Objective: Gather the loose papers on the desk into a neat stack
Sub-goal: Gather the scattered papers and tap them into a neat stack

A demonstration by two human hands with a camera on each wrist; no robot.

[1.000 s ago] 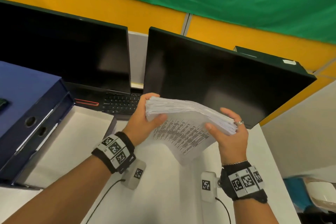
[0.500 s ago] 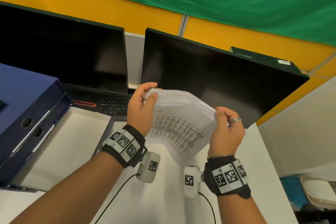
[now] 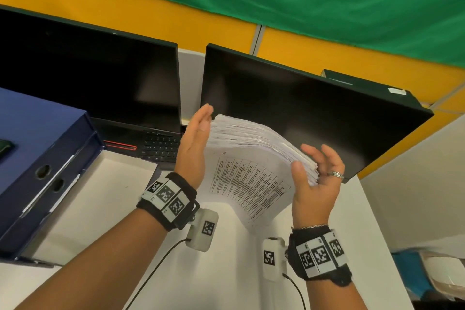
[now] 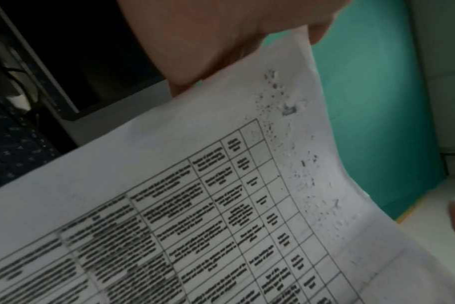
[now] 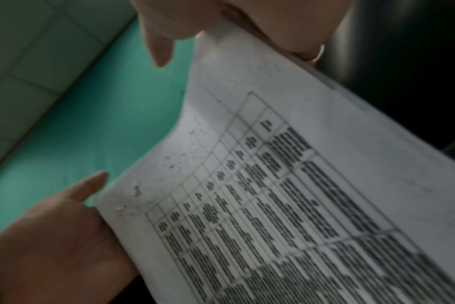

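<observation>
A thick stack of printed papers (image 3: 251, 178) stands on its lower edge on the white desk (image 3: 226, 272), leaning away from me, with a table of text on its front sheet. My left hand (image 3: 198, 131) is flat with straight fingers and presses against the stack's left edge. My right hand (image 3: 312, 166) cups the right edge, thumb in front and loosely spread fingers behind. In the left wrist view the front sheet (image 4: 221, 205) fills the frame below my left hand (image 4: 208, 41). The right wrist view shows the sheet (image 5: 299, 185) with my right hand (image 5: 273, 20) at its top corner, its thumb off the paper.
Two dark monitors (image 3: 289, 108) (image 3: 88, 78) stand behind the stack, with a laptop keyboard (image 3: 158, 146) between them. A blue box file (image 3: 37, 158) lies at the left beside an open white tray (image 3: 100, 196). The desk's right edge (image 3: 377, 221) runs close to my right wrist.
My left hand has let go of the stack's top corner and flattened against its left edge. The right hand's fingers have loosened. The stack's front sheet faces me more squarely.
</observation>
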